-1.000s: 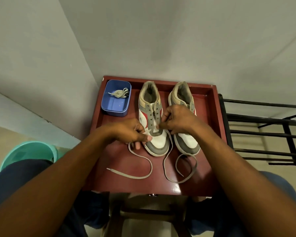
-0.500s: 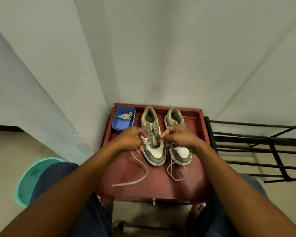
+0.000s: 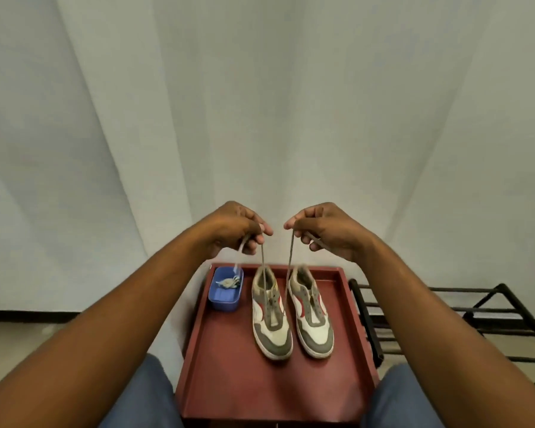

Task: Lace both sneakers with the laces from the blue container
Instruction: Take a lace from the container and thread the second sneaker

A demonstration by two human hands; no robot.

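Up they go: the left hand (image 3: 238,227) and right hand (image 3: 325,230) each pinch one end of the lace (image 3: 288,273), pulling it taut above the left sneaker (image 3: 272,332). The slack has lifted off the table (image 3: 244,381).

Single head view here, facing forward and tipped slightly down. The wall (image 3: 291,88) fills the whole top half. The table (image 3: 229,381) sits low and centred, close in, just past the knees (image 3: 150,393). The left hand (image 3: 232,227) and right hand (image 3: 328,230) are up mid-frame, near the lens.
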